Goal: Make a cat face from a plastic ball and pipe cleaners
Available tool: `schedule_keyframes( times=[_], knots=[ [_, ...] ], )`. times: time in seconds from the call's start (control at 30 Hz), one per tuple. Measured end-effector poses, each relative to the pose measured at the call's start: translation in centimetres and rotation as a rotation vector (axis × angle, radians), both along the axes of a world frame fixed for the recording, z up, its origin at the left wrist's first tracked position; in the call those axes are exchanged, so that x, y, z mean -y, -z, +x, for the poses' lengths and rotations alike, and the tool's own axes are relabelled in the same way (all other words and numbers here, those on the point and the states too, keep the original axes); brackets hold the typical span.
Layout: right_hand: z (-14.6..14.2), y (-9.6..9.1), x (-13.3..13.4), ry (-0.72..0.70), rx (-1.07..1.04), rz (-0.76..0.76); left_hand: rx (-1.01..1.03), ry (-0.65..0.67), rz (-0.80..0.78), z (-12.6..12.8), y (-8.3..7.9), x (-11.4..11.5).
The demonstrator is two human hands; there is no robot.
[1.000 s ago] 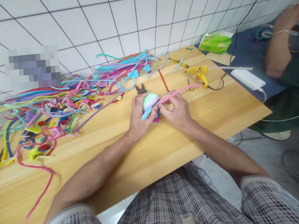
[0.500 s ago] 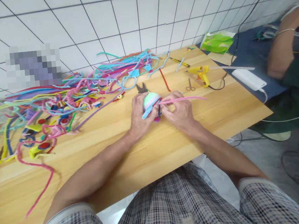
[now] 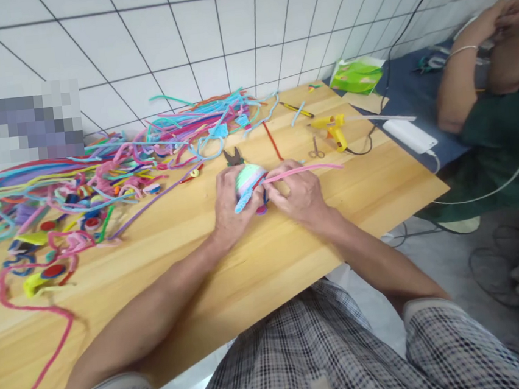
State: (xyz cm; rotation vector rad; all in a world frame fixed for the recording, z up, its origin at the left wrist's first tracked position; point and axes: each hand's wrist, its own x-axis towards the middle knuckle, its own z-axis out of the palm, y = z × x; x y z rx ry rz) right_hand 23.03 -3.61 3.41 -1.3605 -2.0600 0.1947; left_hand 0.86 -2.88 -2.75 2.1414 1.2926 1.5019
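Observation:
My left hand (image 3: pixel 232 206) is closed around a small rounded craft piece (image 3: pixel 249 177) made of coiled pipe cleaners in mint green, lilac and red, with a light blue strip sticking out toward me. My right hand (image 3: pixel 299 192) pinches a pink pipe cleaner (image 3: pixel 319 167) against the right side of the piece, and its free length points to the right. Both hands meet over the tabletop, so the fingertips and the lower part of the piece are partly hidden. Just beyond my left hand lie dark-jawed pliers (image 3: pixel 234 156).
A heap of colourful pipe cleaners (image 3: pixel 115 172) covers the table's left and back. To the right lie small scissors (image 3: pixel 315 148), a yellow glue gun (image 3: pixel 336 131), a yellow cutter knife (image 3: pixel 297 109) and a white power strip (image 3: pixel 410 135). Another person's arm (image 3: pixel 458 87) is at far right.
The view has shifted slightly to the right, so everything appears further left. My hands keep nearly the same grip on the piece and the pink pipe cleaner.

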Motion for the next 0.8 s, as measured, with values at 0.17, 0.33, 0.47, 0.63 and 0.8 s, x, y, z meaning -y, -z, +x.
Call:
schedule_keyframes(
  times=[0.17,0.33,0.47,0.63,0.8],
  knots=[
    [8.4,-0.3,-2.9,0.232,-0.069,-0.03,-0.001,-0.012,-0.042,-0.4,0.1,-0.1],
    [13.9,0.7,-5.1,0.361,-0.083,-0.184,0.008,0.012,-0.037,-0.7,0.3,-0.6],
    [10.8,1.5,-4.6,0.214,0.003,-0.262,-0.005,0.045,-0.038,-0.6,0.5,-0.6],
    [5.4,0.6,-3.9,0.087,0.118,-0.266,0.111,0.01,-0.062,-1.3,-0.7,-0.9],
    [0.8,-1.0,-3.5,0.053,0.181,-0.332,0.244,-0.077,-0.11,-4.0,-4.5,-2.6]
  ],
)
